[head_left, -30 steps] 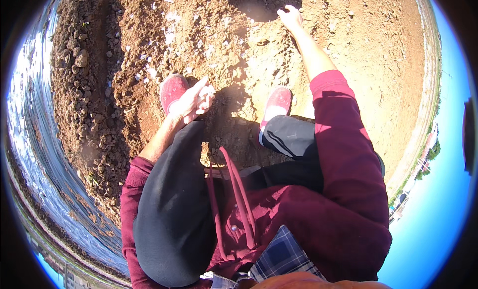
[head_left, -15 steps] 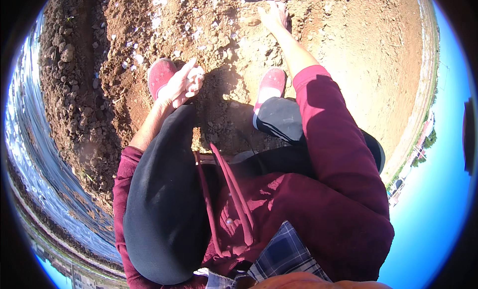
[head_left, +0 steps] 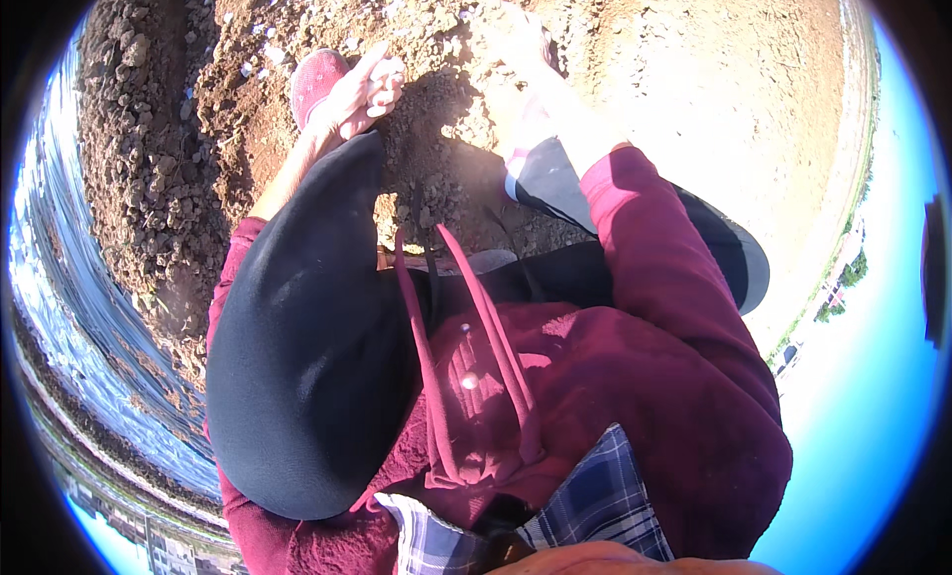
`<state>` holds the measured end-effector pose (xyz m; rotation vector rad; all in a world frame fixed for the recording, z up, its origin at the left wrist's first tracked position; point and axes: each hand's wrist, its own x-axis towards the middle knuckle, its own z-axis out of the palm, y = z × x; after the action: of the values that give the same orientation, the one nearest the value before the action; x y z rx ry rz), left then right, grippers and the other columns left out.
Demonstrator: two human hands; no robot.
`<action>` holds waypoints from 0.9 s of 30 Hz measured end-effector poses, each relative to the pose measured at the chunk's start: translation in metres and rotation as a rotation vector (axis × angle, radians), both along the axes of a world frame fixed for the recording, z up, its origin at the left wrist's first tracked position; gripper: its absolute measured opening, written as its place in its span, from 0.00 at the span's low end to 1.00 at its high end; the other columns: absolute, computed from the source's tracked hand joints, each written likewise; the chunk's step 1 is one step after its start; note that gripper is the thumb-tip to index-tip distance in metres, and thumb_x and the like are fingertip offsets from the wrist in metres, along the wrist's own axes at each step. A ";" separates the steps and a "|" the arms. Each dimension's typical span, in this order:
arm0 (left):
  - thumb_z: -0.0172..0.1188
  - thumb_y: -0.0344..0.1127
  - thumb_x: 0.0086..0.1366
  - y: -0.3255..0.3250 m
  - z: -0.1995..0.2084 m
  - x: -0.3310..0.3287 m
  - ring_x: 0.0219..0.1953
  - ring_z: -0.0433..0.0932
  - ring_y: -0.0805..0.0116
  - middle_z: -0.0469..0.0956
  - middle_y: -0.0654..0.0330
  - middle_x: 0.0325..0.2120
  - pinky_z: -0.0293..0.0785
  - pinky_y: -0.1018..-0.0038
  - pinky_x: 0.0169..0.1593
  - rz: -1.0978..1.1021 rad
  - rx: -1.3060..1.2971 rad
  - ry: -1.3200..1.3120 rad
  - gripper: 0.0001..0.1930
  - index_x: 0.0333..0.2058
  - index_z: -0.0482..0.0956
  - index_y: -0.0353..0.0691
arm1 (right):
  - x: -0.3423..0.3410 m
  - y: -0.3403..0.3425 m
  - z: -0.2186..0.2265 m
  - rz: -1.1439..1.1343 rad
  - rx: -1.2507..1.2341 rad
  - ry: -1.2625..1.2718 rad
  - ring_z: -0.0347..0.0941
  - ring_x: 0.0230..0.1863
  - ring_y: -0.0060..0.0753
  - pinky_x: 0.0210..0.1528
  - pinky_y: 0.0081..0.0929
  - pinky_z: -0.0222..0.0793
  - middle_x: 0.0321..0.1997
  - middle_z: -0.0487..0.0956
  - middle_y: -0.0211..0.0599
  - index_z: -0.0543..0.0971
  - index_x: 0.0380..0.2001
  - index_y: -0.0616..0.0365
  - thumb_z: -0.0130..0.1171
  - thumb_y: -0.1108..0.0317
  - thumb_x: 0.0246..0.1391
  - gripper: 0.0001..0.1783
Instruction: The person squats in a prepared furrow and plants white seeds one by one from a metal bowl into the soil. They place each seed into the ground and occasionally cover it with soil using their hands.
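Observation:
My left hand (head_left: 365,91) is closed beside the red left shoe (head_left: 317,83), its fingers curled in toward the palm. Pale lumps show among the fingers, but I cannot make out whether they are held pieces or only fingertips. Ahead of my right foot, my right hand (head_left: 524,42) reaches down to the brown soil (head_left: 436,50). Strong glare washes out its fingers, so their grip and anything in them cannot be told. The right forearm passes over the right shoe and hides most of it.
Small pale flakes (head_left: 275,54) lie scattered on the crumbly soil ahead of the left shoe. Darker clods (head_left: 134,129) and a furrow run along the left, with silvery sheeting (head_left: 74,268) beyond. My bent left knee (head_left: 347,228) rises close to my left arm.
The whole view has tilted, so shoes and hands sit higher in the picture. My right hand has come nearer to the right shoe. My left hand stays closed beside the left shoe.

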<state>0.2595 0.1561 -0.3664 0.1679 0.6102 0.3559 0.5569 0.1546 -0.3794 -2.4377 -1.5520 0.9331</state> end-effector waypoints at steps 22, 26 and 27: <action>0.51 0.57 0.69 -0.015 0.052 -0.029 0.17 0.62 0.82 0.69 0.70 0.21 0.55 0.85 0.17 -0.122 0.297 0.283 0.19 0.31 0.72 0.47 | -0.065 -0.157 -0.006 0.868 0.135 0.221 0.78 0.40 0.52 0.46 0.43 0.74 0.37 0.82 0.46 0.81 0.41 0.57 0.60 0.54 0.51 0.20; 0.52 0.57 0.69 -0.026 0.060 -0.051 0.16 0.62 0.82 0.69 0.70 0.21 0.56 0.84 0.18 -0.169 0.366 0.362 0.19 0.31 0.72 0.47 | -0.071 -0.099 0.045 0.672 0.026 0.301 0.79 0.40 0.50 0.46 0.39 0.74 0.37 0.82 0.48 0.81 0.42 0.56 0.60 0.57 0.50 0.18; 0.52 0.57 0.69 -0.028 0.059 -0.057 0.16 0.62 0.82 0.69 0.70 0.20 0.56 0.84 0.18 -0.178 0.379 0.373 0.20 0.31 0.72 0.47 | -0.069 -0.088 0.045 0.536 -0.095 0.392 0.79 0.41 0.35 0.47 0.29 0.73 0.41 0.82 0.41 0.79 0.49 0.57 0.62 0.56 0.51 0.24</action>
<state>0.2028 0.1276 -0.3069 0.6590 0.8853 0.2659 0.4879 0.0668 -0.3349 -1.7458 -2.0607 1.4847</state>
